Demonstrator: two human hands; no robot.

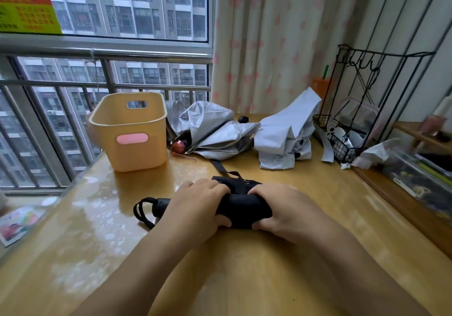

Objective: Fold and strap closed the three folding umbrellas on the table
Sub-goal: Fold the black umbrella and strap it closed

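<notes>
Both hands, L & R, clamp black umbrella at frame center; fabric soft, slippery, so squeeze mid-roll

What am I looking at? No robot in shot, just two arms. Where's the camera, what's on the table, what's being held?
There is no robot here: a person works with bare hands. The single picture comes from a wide-angle camera worn on their head, looking forward and down, so you see two forearms reaching in.

The left hand and right hand both grip a black umbrella, rolled up and lying on the wooden table. Its handle and wrist loop stick out to the left.

Behind it lie two more umbrellas, both loosely crumpled: a silver umbrella and, to its right, a pale grey umbrella. A yellow basket stands at the left and a black wire rack at the right.
</notes>
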